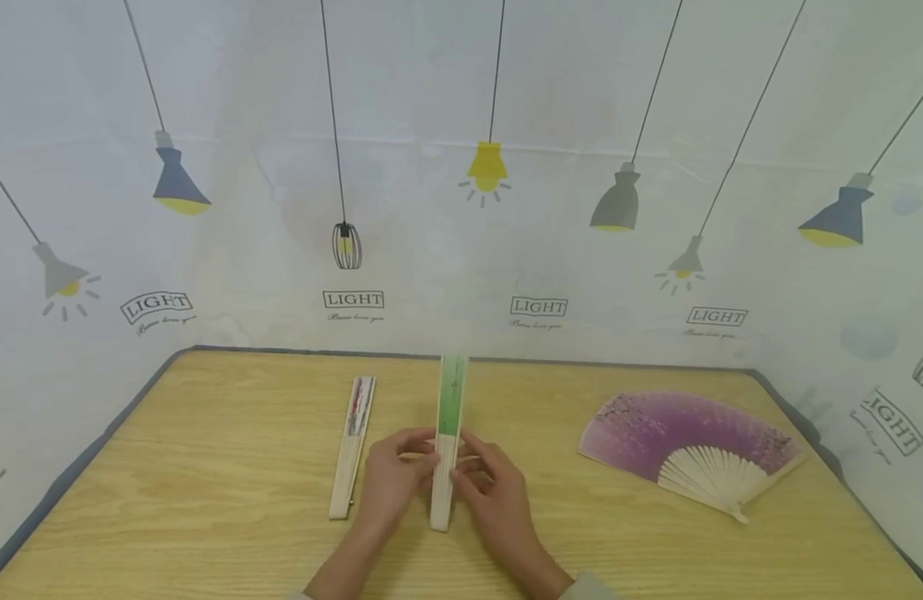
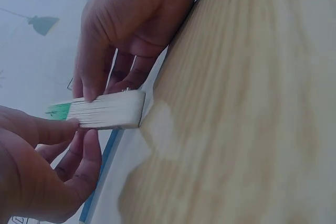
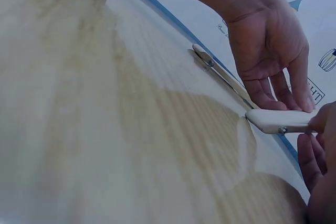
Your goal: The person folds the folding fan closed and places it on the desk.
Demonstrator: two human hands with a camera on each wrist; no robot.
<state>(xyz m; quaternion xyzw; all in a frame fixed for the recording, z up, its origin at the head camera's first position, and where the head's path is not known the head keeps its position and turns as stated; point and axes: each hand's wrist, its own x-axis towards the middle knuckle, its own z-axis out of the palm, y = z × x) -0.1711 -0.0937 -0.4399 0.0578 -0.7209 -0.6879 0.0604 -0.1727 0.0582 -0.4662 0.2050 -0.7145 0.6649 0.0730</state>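
A folded hand fan (image 1: 448, 467) with pale ribs and a green upper end is held between both hands in the middle of the table. From the left side, my left hand (image 1: 392, 475) pinches its ribs between thumb and fingers. On the opposite side, my right hand (image 1: 500, 492) grips the ribs with its thumb and fingertips. In the right wrist view, a metal rivet shows near the rounded end of this fan (image 3: 273, 121). A second folded fan (image 1: 348, 458), pale-ribbed with a white, red and dark printed end, lies just left of my left hand.
An opened purple fan (image 1: 682, 437) with blossom prints lies at the right of the wood-grain table (image 1: 228, 500). A white backdrop (image 1: 416, 108) printed with lamps and the word LIGHT rises behind and along both sides.
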